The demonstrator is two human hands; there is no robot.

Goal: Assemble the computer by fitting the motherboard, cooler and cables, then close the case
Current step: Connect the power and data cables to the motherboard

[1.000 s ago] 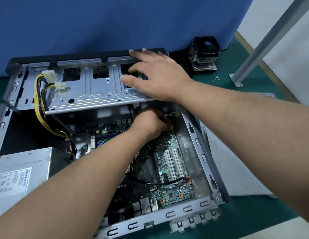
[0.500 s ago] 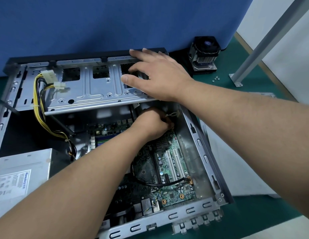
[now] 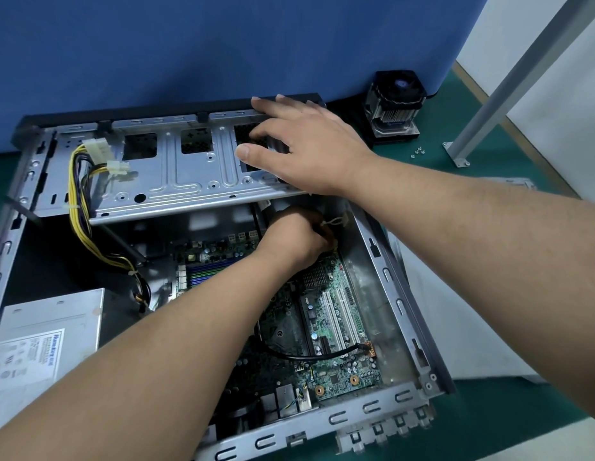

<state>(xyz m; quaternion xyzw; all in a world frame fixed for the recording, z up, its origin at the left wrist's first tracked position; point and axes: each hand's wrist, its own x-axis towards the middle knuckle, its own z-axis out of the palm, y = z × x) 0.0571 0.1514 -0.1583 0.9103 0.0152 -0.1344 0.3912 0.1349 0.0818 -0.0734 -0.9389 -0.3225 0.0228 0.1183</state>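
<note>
At the case's (image 3: 385,277) near-left corner sits the power supply (image 3: 46,341), its yellow cables (image 3: 80,207) draped over the drive tray (image 3: 176,174) along the far edge. The motherboard (image 3: 336,331) lies on the case floor, towards the right wall. My left hand (image 3: 294,239) is curled under the tray at the board's far end, seemingly seating a small cable; what the fingers pinch I cannot tell. My right hand (image 3: 306,144) rests on the tray with fingers spread, steadying it. I should press straight down, without flexing the board. The cooler (image 3: 394,104) waits beyond the far-right corner. The connector itself is hidden.
</note>
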